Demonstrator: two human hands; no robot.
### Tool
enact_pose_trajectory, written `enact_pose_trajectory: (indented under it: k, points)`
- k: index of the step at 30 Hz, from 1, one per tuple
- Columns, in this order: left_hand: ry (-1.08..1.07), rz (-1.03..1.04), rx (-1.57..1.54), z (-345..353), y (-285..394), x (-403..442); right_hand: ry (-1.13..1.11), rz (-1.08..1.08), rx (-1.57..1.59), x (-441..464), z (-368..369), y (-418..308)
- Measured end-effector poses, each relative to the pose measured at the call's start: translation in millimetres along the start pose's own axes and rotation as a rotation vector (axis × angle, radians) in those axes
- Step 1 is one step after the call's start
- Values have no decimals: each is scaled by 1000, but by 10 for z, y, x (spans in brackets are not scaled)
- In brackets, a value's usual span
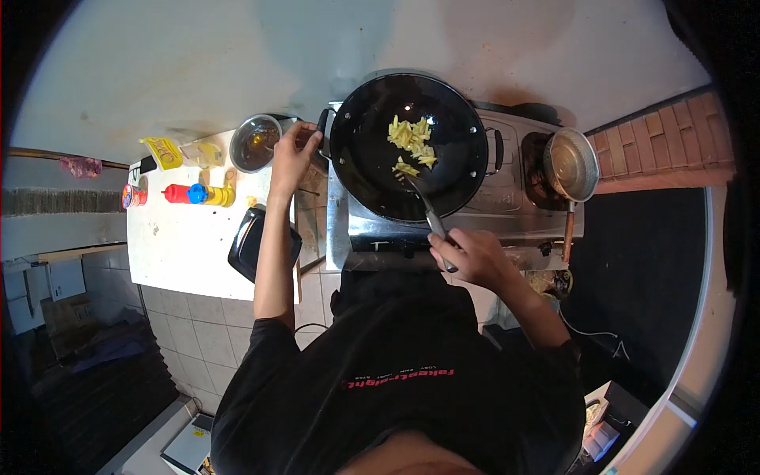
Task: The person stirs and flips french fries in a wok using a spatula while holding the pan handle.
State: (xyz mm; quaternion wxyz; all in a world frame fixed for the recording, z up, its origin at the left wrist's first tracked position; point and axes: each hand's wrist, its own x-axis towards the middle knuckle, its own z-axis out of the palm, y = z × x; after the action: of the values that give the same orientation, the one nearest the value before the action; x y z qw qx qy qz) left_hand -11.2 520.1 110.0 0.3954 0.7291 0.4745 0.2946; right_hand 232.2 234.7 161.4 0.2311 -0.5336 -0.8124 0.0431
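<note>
A large black wok (pixel 364 178) sits on the stove, with pale yellow food pieces (pixel 410 136) gathered near its middle. My right hand (pixel 471 255) is closed around the handle of a metal utensil (pixel 431 214), whose tip touches a small clump of the pieces in the wok. At the wok's left side, my left hand (pixel 294 154) has its fingers closed at the black loop handle (pixel 323 131).
Left of the wok, a white table (pixel 182 261) holds a metal bowl (pixel 255 143), a red bottle (pixel 176 193), a yellow bottle (pixel 218 195), a yellow packet (pixel 163 153) and a black tray (pixel 247 244). A saucepan (pixel 571 165) stands on the right burner, its handle toward me.
</note>
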Motion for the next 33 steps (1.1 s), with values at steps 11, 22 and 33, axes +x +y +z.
enact_pose_trajectory:
  k: [11, 22, 33]
  points:
    - [32, 42, 49, 18, 12, -15, 511, 305, 2, 587, -199, 632]
    - [61, 116, 71, 17, -9, -36, 690, 830, 549, 718, 479, 1406]
    - [35, 120, 52, 7, -67, -16, 578, 451, 304, 817, 252, 795]
